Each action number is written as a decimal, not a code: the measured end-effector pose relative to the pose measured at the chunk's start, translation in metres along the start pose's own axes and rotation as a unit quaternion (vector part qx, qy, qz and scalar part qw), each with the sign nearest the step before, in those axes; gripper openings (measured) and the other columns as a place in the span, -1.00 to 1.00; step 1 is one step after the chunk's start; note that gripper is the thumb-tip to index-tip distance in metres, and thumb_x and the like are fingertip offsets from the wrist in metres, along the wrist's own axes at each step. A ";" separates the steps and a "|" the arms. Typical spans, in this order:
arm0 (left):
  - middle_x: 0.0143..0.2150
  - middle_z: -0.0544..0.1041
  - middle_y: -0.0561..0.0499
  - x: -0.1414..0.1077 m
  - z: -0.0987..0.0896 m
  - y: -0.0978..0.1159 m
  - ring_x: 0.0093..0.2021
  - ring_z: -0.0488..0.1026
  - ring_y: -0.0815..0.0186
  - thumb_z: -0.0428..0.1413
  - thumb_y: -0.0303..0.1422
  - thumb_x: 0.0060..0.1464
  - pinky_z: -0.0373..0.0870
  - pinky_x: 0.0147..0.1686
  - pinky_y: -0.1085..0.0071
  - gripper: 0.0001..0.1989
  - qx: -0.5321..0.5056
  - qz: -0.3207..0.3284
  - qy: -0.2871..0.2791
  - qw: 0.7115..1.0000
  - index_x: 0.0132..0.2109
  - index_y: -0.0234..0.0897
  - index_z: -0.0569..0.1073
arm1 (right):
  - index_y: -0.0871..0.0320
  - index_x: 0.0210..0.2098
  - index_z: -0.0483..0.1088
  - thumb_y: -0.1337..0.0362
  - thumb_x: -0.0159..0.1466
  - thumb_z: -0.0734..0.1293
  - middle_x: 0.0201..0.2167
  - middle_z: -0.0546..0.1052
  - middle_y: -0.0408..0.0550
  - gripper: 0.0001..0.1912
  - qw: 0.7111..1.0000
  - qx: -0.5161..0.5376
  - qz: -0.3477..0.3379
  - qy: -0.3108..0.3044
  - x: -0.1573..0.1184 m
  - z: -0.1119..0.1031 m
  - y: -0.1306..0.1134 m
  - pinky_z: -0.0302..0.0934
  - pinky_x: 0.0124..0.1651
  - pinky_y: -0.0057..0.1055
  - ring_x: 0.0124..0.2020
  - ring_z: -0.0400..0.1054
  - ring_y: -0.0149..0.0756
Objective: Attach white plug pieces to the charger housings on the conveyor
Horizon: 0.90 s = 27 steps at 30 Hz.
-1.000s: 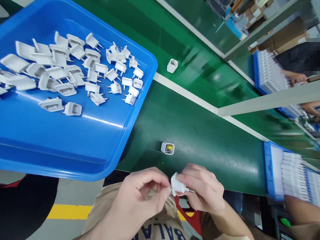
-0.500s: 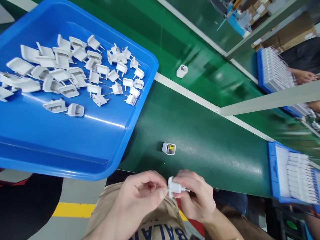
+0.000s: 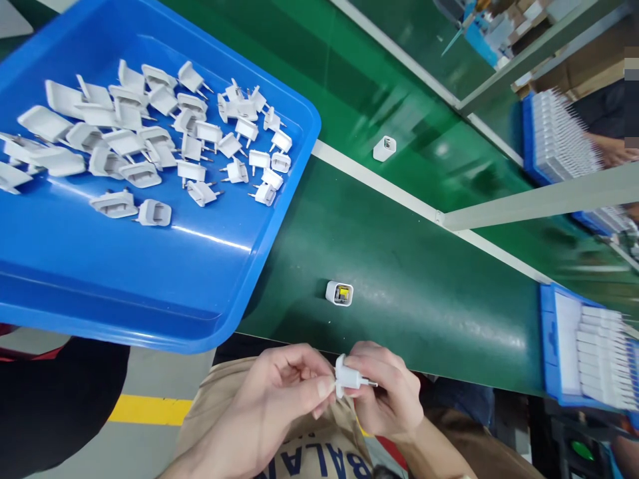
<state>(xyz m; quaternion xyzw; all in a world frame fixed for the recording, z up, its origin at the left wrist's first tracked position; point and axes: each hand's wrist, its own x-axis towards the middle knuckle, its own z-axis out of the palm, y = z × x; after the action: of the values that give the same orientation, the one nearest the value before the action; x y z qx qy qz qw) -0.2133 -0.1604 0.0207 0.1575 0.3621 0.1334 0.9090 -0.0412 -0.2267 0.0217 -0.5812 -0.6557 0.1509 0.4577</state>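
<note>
A white plug cover with metal pins (image 3: 351,378) is held in front of my body at the bench's near edge, its pins pointing right. My right hand (image 3: 387,386) is closed around it with thumb and fingers. My left hand (image 3: 294,389) is pinched at the cover's wide flange, on the side opposite the pins; what lies between those fingertips is too small to make out. A white charger housing (image 3: 331,293) lies on the green bench beyond my hands, its open end showing a yellow part inside.
To the left stands a large blue tray (image 3: 234,313) with many loose white plug covers (image 3: 142,174). Past a white strip (image 3: 374,174), another white housing (image 3: 383,149) sits on a green surface. Blue bins of white pinned pieces (image 3: 602,356) stand right. Another person's hand (image 3: 612,152) shows top right.
The housing beyond the white strip has shifted right along the green surface. My hands keep nearly the same hold on the plug cover, and the view has shifted slightly.
</note>
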 end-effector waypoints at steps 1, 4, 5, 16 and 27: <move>-0.47 0.49 0.05 0.001 0.001 0.000 -0.42 0.36 0.43 0.40 -0.21 0.05 0.27 -0.35 0.50 -0.74 -0.007 0.003 -0.006 1.000 -0.39 -0.31 0.58 | 0.16 0.06 0.46 0.29 0.50 0.29 -0.34 0.58 -0.02 -0.80 1.000 -0.003 0.001 0.003 0.000 0.001 0.000 0.54 -0.37 -0.33 -0.40 0.53 -0.27; -0.49 0.48 0.04 0.004 0.001 0.005 -0.43 0.35 0.41 0.37 -0.19 0.07 0.29 -0.34 0.49 -0.72 0.005 0.005 -0.012 1.000 -0.41 -0.31 0.56 | 0.15 0.02 0.47 0.29 0.50 0.29 -0.35 0.59 -0.04 -0.83 1.000 -0.016 -0.002 0.012 0.000 -0.001 0.004 0.52 -0.39 -0.33 -0.42 0.53 -0.28; -0.48 0.48 0.04 0.005 0.000 0.008 -0.42 0.35 0.40 0.35 -0.18 0.08 0.29 -0.34 0.48 -0.72 0.033 0.006 -0.011 0.999 -0.40 -0.31 0.57 | 0.14 0.00 0.47 0.28 0.50 0.29 -0.35 0.60 -0.05 -0.84 1.000 -0.028 -0.003 0.008 0.002 -0.004 0.006 0.52 -0.38 -0.34 -0.42 0.52 -0.29; 0.24 0.54 -0.04 0.079 -0.015 0.036 0.23 0.41 0.13 0.31 -0.42 0.20 0.29 0.11 0.20 -0.52 0.597 0.369 0.077 0.708 0.24 -0.13 0.46 | 0.15 -0.10 0.45 0.37 0.47 0.32 -0.30 0.60 -0.05 -0.94 0.960 -0.220 -0.025 -0.172 0.067 -0.036 0.041 0.36 -0.29 -0.42 -0.36 0.47 -0.32; 0.01 0.66 0.05 0.086 -0.014 0.031 0.04 0.52 0.23 0.28 -0.40 0.27 0.16 -0.06 0.22 -0.80 0.586 0.406 0.070 0.698 0.02 -0.20 0.53 | 0.20 -0.09 0.44 0.36 0.52 0.25 -0.34 0.55 -0.04 -0.88 0.919 -0.276 -0.079 -0.270 0.067 -0.033 0.049 0.29 -0.33 -0.37 -0.39 0.36 -0.30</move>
<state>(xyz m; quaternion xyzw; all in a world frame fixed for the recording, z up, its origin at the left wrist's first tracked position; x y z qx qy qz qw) -0.1665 -0.0987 -0.0299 0.7800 0.3310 0.2607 0.4626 0.0219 -0.1633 0.0320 -0.5680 -0.8137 0.0785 0.0955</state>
